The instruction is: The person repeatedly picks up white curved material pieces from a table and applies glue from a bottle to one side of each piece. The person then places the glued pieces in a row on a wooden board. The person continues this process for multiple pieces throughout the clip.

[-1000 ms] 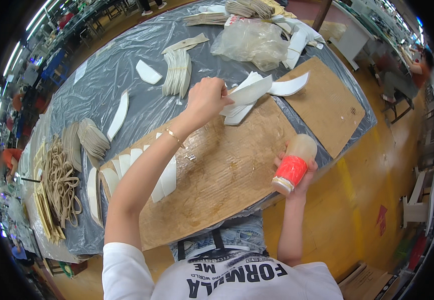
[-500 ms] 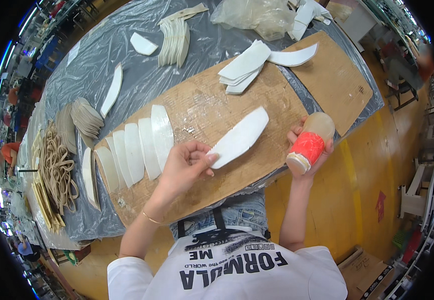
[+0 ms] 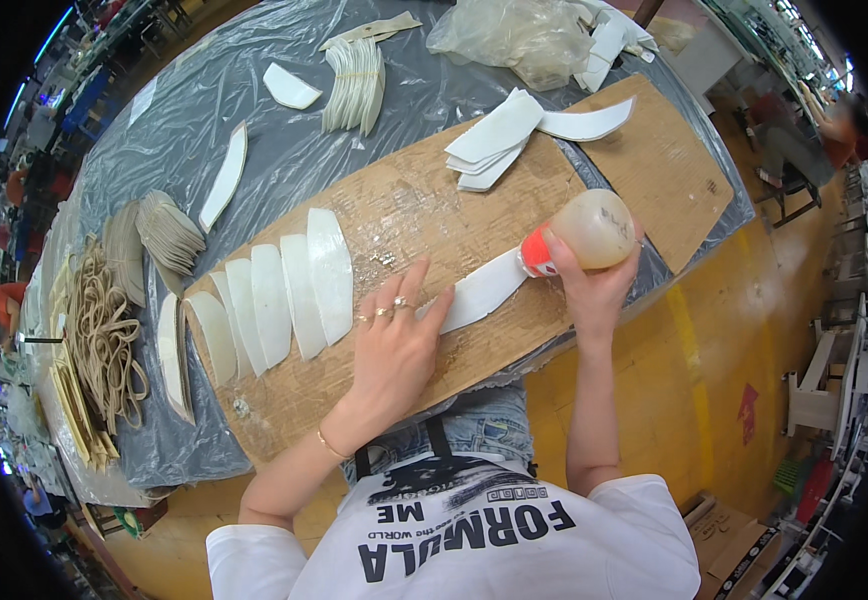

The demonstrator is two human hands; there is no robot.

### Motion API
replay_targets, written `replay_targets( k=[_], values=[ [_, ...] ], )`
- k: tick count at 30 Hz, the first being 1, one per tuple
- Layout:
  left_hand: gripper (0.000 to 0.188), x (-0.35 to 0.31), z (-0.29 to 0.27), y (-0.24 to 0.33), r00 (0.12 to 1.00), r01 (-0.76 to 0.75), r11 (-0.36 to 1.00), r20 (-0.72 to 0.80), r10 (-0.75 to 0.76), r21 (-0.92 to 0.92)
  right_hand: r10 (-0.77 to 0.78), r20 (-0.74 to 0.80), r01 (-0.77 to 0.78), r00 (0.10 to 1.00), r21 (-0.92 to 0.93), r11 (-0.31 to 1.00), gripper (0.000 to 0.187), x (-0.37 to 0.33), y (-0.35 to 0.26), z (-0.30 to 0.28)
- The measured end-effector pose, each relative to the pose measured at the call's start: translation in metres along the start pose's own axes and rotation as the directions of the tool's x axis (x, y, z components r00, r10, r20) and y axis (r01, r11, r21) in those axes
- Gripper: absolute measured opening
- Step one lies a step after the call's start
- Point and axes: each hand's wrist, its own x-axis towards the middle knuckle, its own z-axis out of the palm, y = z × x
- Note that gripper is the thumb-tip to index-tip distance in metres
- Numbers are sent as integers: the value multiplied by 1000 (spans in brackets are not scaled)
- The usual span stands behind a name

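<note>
A person's right hand (image 3: 599, 290) is clamped around a rounded translucent bottle with a red band (image 3: 597, 228), right of center in the frame, tipped with its red end down at the right tip of a curved white flat strip (image 3: 484, 290). The left hand (image 3: 394, 345), apart from the right, spreads its fingers at the strip's other end, mid-frame. Beneath lies a brown cardboard sheet (image 3: 409, 220), where six pale curved pieces (image 3: 296, 290) line up at center left and stacked white pieces (image 3: 494, 140) sit at upper center.
</note>
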Motion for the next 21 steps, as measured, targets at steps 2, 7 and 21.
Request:
replay_targets(
  k=[2,7,21],
  values=[
    [44,3,4,-1,997,-22,1000,73,21,11,-43,24,45,999,-78,996,76,4,0,6],
    [46,4,8,-5,989,-10,1000,145,11,-9,-80,81,90,994,-129,988,77,7,2,13],
    [43,27,-21,-76,861,-337,924,339,379,-179,-299,208,324,931,-96,941,78,-55,-14,34]
  ],
)
